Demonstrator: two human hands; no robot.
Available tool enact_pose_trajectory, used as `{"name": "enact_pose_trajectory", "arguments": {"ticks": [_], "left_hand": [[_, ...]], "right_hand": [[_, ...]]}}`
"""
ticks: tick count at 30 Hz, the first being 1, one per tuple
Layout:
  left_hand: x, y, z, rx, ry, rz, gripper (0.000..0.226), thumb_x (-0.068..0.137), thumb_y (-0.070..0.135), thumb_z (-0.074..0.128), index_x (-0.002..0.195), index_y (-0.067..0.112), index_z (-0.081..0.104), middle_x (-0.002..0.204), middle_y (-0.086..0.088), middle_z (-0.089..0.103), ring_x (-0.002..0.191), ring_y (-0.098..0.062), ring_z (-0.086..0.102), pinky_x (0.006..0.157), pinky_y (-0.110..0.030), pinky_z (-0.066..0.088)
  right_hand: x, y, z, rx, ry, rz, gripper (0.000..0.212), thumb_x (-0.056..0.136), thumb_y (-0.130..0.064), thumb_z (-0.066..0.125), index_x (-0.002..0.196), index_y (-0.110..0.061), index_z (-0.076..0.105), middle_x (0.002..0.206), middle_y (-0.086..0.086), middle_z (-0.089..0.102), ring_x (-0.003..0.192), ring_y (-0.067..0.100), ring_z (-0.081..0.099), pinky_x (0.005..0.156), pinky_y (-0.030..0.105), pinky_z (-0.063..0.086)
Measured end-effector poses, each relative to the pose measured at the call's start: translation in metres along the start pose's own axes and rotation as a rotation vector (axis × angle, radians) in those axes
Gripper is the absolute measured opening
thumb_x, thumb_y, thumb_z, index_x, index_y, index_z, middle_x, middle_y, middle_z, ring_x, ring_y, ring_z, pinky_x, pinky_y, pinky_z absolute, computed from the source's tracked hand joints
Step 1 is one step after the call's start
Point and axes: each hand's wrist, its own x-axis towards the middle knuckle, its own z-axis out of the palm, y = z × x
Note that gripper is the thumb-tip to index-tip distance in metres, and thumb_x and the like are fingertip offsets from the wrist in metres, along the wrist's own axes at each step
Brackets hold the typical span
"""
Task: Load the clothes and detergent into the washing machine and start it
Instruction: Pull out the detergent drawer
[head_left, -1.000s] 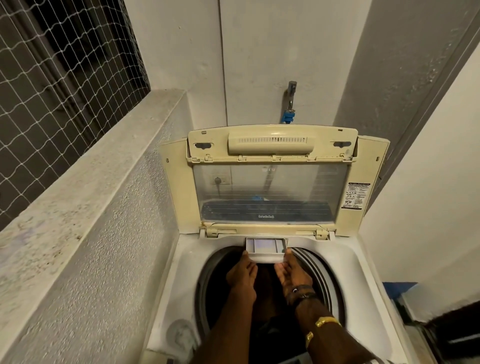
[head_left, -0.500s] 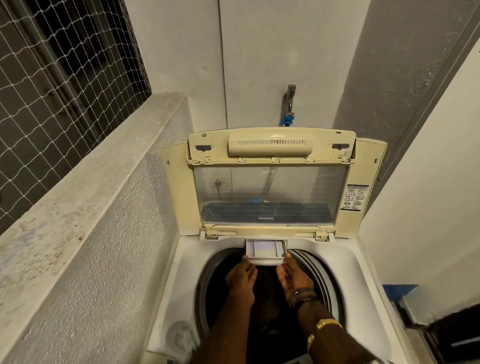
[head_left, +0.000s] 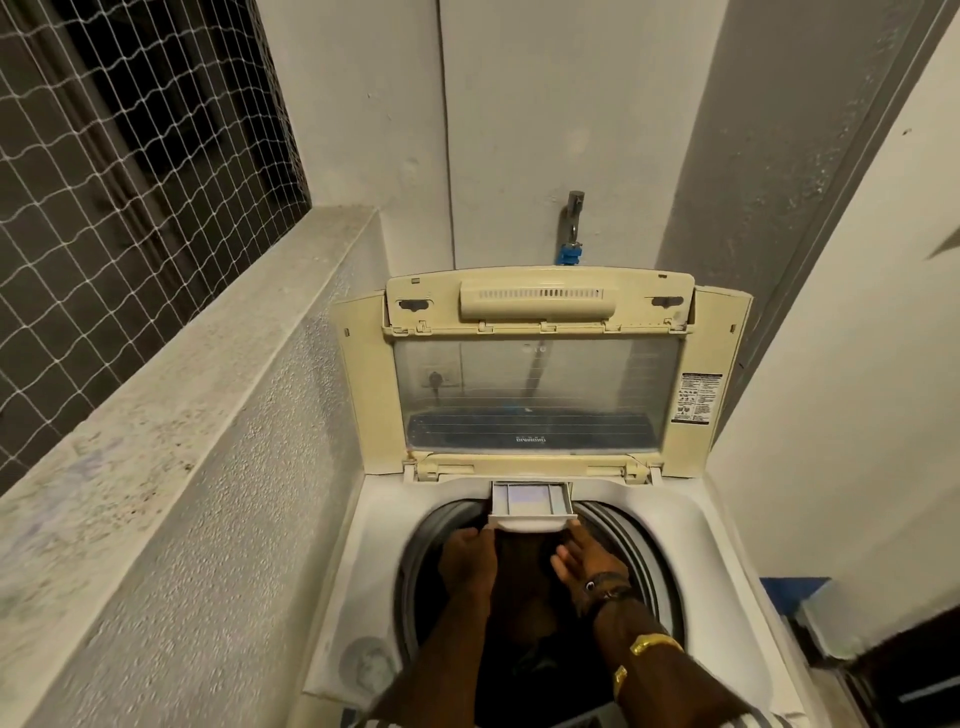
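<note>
- Two hands reach forward over the open mouth of the washing machine (head_left: 374, 551), and the detergent drawer (head_left: 531, 501) lies straight ahead of them, just past the fingertips, at the back edge of the opening under the raised lid (head_left: 535, 395).
- The drawer's long side runs left to right, and it stands pulled out toward the person, overhanging the drum (head_left: 647, 566). Its travel is front to back, so I judge the coming move to run along the line of the forearms, either a push away to close it or a pull nearer.
- The left hand (head_left: 467, 564) sits at the drawer's near left corner, back upward and fingers bent. Its fingertips are hidden, so I cannot tell whether it grips the lip or only meets it.
- The right hand (head_left: 582, 558) is at the near right corner, loose, with straight fingers and the palm turned inward. One fingertip touches the drawer's front edge and nothing is held.
- Both hands are about equally near, one to each corner, which suits an even shove with no skewing.
- The drawer's pale tray shows no detergent that I can make out, and the drum below the arms is too dark to read.
</note>
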Motion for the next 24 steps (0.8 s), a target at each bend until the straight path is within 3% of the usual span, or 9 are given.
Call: {"name": "enact_pose_trajectory", "arguments": {"ticks": [2, 5, 8, 11, 14, 18, 20, 24], "left_hand": [[-0.011, 0.003, -0.009, 0.133, 0.028, 0.143, 0.022, 0.092, 0.030, 0.063, 0.095, 0.011, 0.073, 0.097, -0.009, 0.073, 0.096, -0.030, 0.066, 0.085, -0.033, 0.049], [-0.026, 0.001, -0.019, 0.247, 0.009, 0.390, 0.020, 0.094, 0.020, 0.059, 0.080, 0.011, 0.070, 0.082, -0.007, 0.070, 0.083, -0.025, 0.064, 0.074, -0.029, 0.044], [-0.035, -0.008, -0.029, 0.311, -0.062, 0.584, 0.027, 0.095, 0.026, 0.047, 0.080, 0.012, 0.065, 0.080, -0.004, 0.065, 0.079, -0.022, 0.061, 0.074, -0.031, 0.046], [-0.038, -0.019, -0.042, 0.439, -0.117, 0.739, 0.032, 0.096, 0.030, 0.044, 0.105, 0.013, 0.069, 0.104, -0.007, 0.069, 0.097, -0.023, 0.063, 0.088, -0.033, 0.046], [-0.046, -0.026, -0.058, 0.557, -0.150, 0.871, 0.044, 0.099, 0.030, 0.045, 0.133, 0.008, 0.061, 0.136, -0.011, 0.061, 0.130, -0.025, 0.054, 0.111, -0.034, 0.038], [-0.062, -0.034, -0.075, 0.699, -0.120, 1.062, 0.053, 0.099, 0.035, 0.041, 0.139, 0.002, 0.053, 0.145, -0.017, 0.052, 0.138, -0.031, 0.046, 0.115, -0.045, 0.037], [-0.070, -0.036, -0.083, 0.789, -0.142, 1.042, 0.059, 0.099, 0.039, 0.037, 0.145, 0.002, 0.045, 0.152, -0.017, 0.042, 0.144, -0.031, 0.036, 0.118, -0.046, 0.031], [-0.081, -0.044, -0.091, 0.884, -0.125, 0.977, 0.066, 0.099, 0.045, 0.030, 0.147, 0.001, 0.041, 0.154, -0.020, 0.039, 0.143, -0.034, 0.037, 0.115, -0.052, 0.032]], "right_hand": [[-0.003, 0.004, -0.003, -0.078, 0.003, 0.006, 0.019, 0.088, -0.018, 0.072, 0.091, -0.001, 0.064, 0.112, 0.020, 0.062, 0.110, 0.034, 0.061, 0.083, 0.046, 0.055], [-0.007, 0.009, -0.009, -0.219, -0.001, -0.008, 0.013, 0.092, -0.018, 0.067, 0.088, -0.007, 0.064, 0.098, 0.015, 0.062, 0.095, 0.031, 0.062, 0.077, 0.046, 0.055], [-0.013, 0.020, -0.013, -0.508, 0.015, -0.171, 0.020, 0.086, -0.025, 0.070, 0.092, -0.006, 0.070, 0.088, 0.013, 0.069, 0.078, 0.027, 0.064, 0.072, 0.043, 0.058], [-0.037, 0.033, -0.020, -0.952, 0.054, -0.466, 0.031, 0.079, -0.033, 0.073, 0.104, -0.016, 0.070, 0.099, 0.003, 0.071, 0.095, 0.027, 0.066, 0.090, 0.036, 0.053], [-0.064, 0.048, -0.027, -1.224, -0.062, -0.737, 0.034, 0.087, -0.030, 0.068, 0.118, -0.019, 0.063, 0.110, 0.003, 0.069, 0.105, 0.024, 0.064, 0.093, 0.031, 0.048], [-0.082, 0.070, -0.032, -1.388, -0.164, -0.885, 0.050, 0.089, -0.037, 0.060, 0.135, -0.017, 0.055, 0.135, 0.003, 0.058, 0.125, 0.021, 0.053, 0.108, 0.034, 0.040], [-0.088, 0.080, -0.031, -1.447, -0.171, -0.944, 0.053, 0.093, -0.038, 0.054, 0.142, -0.019, 0.050, 0.147, 0.005, 0.049, 0.136, 0.021, 0.044, 0.114, 0.033, 0.033], [-0.103, 0.087, -0.031, -1.570, -0.133, -1.109, 0.055, 0.096, -0.039, 0.042, 0.147, -0.019, 0.043, 0.157, 0.011, 0.034, 0.145, 0.028, 0.031, 0.119, 0.039, 0.027]]}}
